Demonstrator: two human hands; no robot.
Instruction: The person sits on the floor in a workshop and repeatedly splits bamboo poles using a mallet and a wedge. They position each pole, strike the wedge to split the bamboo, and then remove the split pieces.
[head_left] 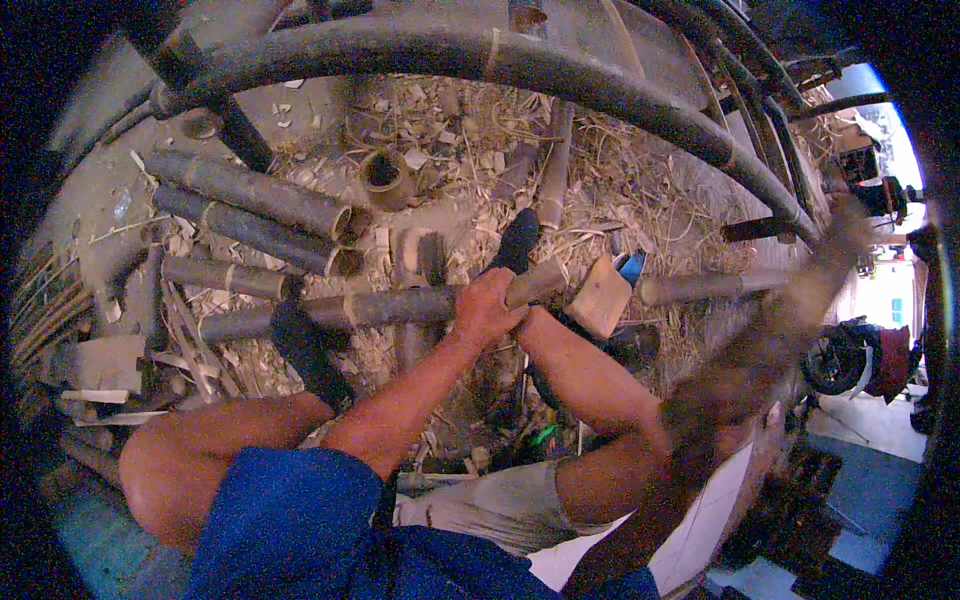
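Note:
My left hand (485, 308) is wrapped round a grey-brown bamboo pole (390, 308) near its right end. That end is pale where the outer skin is gone, and the pole lies across a short wooden log (408, 258). My right arm is raised out to the right. My right hand (848, 235) is smeared by motion, so its fingers and anything in them do not show. Just right of the pole's pale end is a light wooden block (600, 298) beside a blue piece (632, 265). My dark-covered feet rest at either side of the log.
Several cut bamboo lengths (255, 200) lie at the left, with a short upright bamboo ring (385, 178) behind. Another bamboo piece (705, 288) lies at the right. A long curved-looking pole (430, 52) crosses the far side. Shavings (640, 190) cover the floor; a motorcycle (840, 358) stands far right.

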